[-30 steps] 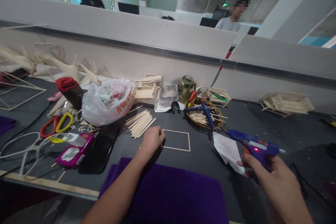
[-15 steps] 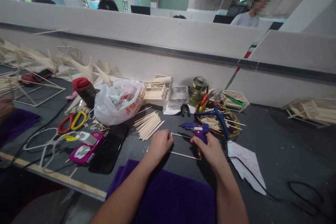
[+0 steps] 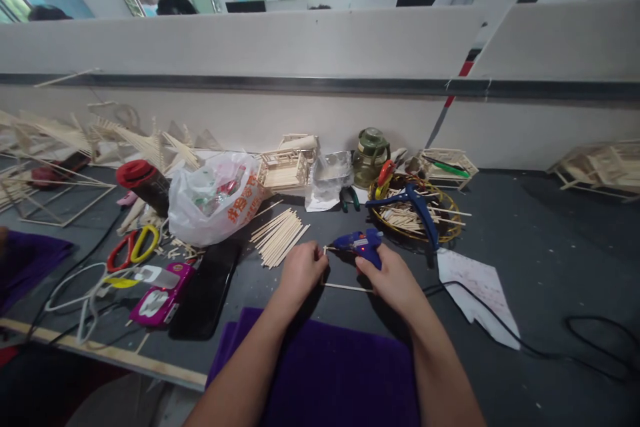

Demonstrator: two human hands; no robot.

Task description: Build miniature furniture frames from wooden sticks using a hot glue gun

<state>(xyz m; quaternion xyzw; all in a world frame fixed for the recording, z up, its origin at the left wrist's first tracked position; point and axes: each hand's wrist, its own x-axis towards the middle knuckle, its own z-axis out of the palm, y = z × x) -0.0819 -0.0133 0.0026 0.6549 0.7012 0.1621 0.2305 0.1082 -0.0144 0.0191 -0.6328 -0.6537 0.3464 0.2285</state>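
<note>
My right hand (image 3: 393,275) is wrapped round a blue glue gun (image 3: 367,247), whose tip points left at a corner of a thin wooden stick frame (image 3: 347,287). My left hand (image 3: 303,271) pinches the left side of that frame, its fingertips close to the gun's tip. Part of the frame is hidden behind the gun and my hands. A fanned pile of wooden sticks (image 3: 279,237) lies just beyond my left hand. A folded purple cloth (image 3: 340,373) lies beneath my forearms.
Behind are a plastic bag (image 3: 213,200), a green jar (image 3: 370,157) and a basket of sticks (image 3: 453,230). Left lie a black phone (image 3: 206,293), a pink power strip (image 3: 163,297) and scissors (image 3: 146,243). A cable (image 3: 500,328) crosses paper (image 3: 483,290) at right.
The glue gun in my right hand has moved left, bringing its tip to the frame's corner by my left hand. The camera view has tilted down and turned slightly.
</note>
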